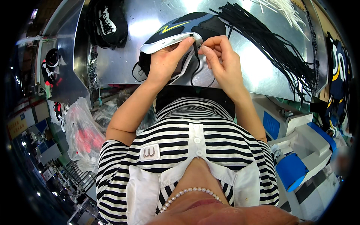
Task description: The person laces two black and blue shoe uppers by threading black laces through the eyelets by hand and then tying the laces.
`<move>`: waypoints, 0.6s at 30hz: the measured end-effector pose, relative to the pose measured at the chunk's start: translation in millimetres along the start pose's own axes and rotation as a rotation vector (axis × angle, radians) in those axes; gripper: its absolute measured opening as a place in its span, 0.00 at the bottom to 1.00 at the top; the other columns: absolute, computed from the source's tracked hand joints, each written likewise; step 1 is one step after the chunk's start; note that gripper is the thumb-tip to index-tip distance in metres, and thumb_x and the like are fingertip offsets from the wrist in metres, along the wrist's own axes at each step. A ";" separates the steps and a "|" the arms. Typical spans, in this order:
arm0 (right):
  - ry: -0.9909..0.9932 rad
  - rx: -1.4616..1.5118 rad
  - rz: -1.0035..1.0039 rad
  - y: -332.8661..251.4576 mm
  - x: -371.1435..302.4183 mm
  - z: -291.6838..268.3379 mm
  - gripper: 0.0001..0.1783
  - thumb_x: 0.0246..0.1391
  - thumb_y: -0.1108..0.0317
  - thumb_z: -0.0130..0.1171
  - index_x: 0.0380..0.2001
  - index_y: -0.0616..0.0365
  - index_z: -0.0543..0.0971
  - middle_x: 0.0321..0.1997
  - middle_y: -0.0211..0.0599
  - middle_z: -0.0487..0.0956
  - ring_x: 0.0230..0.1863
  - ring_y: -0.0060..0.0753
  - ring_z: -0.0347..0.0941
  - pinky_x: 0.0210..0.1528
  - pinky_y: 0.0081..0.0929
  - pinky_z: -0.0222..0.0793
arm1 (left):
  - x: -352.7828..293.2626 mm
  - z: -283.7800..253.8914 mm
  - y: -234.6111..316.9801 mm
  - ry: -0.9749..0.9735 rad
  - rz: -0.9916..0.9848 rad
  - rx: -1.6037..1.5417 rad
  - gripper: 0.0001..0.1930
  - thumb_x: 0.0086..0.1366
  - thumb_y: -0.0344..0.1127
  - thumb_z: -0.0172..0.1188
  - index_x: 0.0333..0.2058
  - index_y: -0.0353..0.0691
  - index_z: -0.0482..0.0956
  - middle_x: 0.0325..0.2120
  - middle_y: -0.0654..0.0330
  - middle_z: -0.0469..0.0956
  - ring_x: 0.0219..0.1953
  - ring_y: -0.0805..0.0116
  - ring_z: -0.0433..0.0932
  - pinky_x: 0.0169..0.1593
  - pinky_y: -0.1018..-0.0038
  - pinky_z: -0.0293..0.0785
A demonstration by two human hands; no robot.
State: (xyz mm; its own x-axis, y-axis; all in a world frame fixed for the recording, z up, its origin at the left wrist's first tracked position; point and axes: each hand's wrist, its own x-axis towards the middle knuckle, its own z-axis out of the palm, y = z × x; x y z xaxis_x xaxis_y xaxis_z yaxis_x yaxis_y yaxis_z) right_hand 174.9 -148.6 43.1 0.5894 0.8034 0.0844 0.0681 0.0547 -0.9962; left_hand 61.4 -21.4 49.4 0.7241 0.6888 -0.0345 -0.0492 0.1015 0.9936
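Pearls (194, 189) are sitting closest to the lens at 6 o'clock, with a striped shirt (225, 150) spread behind. Up at 12, a dark shoe upper (180, 28) with a yellow streak is held over the metal table (258, 69). It's clamped by the left hand (165, 63), thumb pressed on the white eyelet strip (161, 46), probably so the holes are steadied and easy to see. At about 12:30, the right hand (224, 63) is brought in close but apart from the left, thumb and finger pinched together; what's caught between them can't be made out. One black lace (197, 58) is left dangling between the hands. Loose black laces (268, 47) are fanned out at 2 o'clock, likely for easy reach, and black uppers (108, 22) are piled at 11, seemingly out of the way.
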 end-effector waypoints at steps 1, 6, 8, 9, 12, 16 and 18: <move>0.010 0.012 -0.013 1.1 -0.2 -0.7 0.07 0.61 0.72 0.58 0.39 0.63 0.72 0.31 0.37 0.81 0.32 0.24 0.78 0.35 0.21 0.71 | -0.2 0.7 0.7 0.005 0.006 0.007 0.11 0.64 0.30 0.64 0.45 0.35 0.80 0.41 0.63 0.81 0.43 0.77 0.77 0.50 0.78 0.72; -0.018 -0.023 -0.014 -2.1 2.2 -7.4 0.04 0.61 0.74 0.58 0.35 0.64 0.74 0.30 0.36 0.83 0.31 0.23 0.79 0.33 0.20 0.72 | -1.7 -1.8 -0.5 0.007 0.036 0.069 0.11 0.64 0.29 0.65 0.44 0.34 0.81 0.40 0.63 0.81 0.42 0.76 0.77 0.49 0.79 0.72; -0.027 -0.040 0.031 -4.1 4.9 -10.6 0.05 0.60 0.74 0.58 0.35 0.64 0.74 0.29 0.36 0.83 0.32 0.23 0.80 0.33 0.20 0.72 | -1.6 -1.5 -1.5 0.002 0.071 0.112 0.10 0.63 0.29 0.65 0.43 0.33 0.81 0.38 0.63 0.82 0.41 0.77 0.78 0.47 0.79 0.73; -0.023 -0.036 0.013 -2.9 5.9 -11.0 0.05 0.60 0.73 0.58 0.35 0.64 0.74 0.30 0.36 0.83 0.31 0.23 0.80 0.33 0.20 0.72 | -1.5 -1.1 -1.9 -0.001 0.087 0.133 0.10 0.63 0.28 0.65 0.42 0.33 0.82 0.38 0.63 0.82 0.40 0.77 0.78 0.47 0.78 0.73; -0.021 -0.077 -0.003 -2.6 7.7 -10.1 0.06 0.60 0.72 0.59 0.34 0.64 0.74 0.30 0.39 0.84 0.30 0.27 0.81 0.32 0.22 0.73 | -3.4 -3.1 2.0 -0.022 0.100 0.257 0.10 0.62 0.27 0.67 0.42 0.34 0.83 0.39 0.62 0.82 0.41 0.76 0.79 0.48 0.79 0.73; 0.043 -0.251 -0.030 3.8 10.0 0.2 0.08 0.59 0.70 0.58 0.37 0.63 0.71 0.29 0.43 0.83 0.29 0.40 0.81 0.32 0.31 0.74 | -14.8 2.9 -3.8 -0.014 0.337 0.487 0.10 0.63 0.26 0.64 0.43 0.33 0.82 0.39 0.60 0.83 0.41 0.74 0.80 0.48 0.76 0.74; 0.064 -0.351 -0.069 7.5 11.5 8.5 0.10 0.59 0.69 0.58 0.38 0.62 0.70 0.28 0.44 0.82 0.29 0.46 0.81 0.32 0.36 0.74 | -24.4 10.8 -3.3 -0.009 0.311 0.553 0.08 0.64 0.26 0.62 0.41 0.33 0.82 0.38 0.56 0.83 0.40 0.68 0.82 0.45 0.75 0.75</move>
State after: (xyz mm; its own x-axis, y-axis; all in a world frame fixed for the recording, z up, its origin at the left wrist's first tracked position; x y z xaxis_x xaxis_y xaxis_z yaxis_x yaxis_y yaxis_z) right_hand 175.4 -134.0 36.4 0.6221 0.7657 0.1632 0.3749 -0.1084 -0.9207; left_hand 51.3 -46.3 48.0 0.7389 0.6204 0.2629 0.1033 -0.4899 0.8657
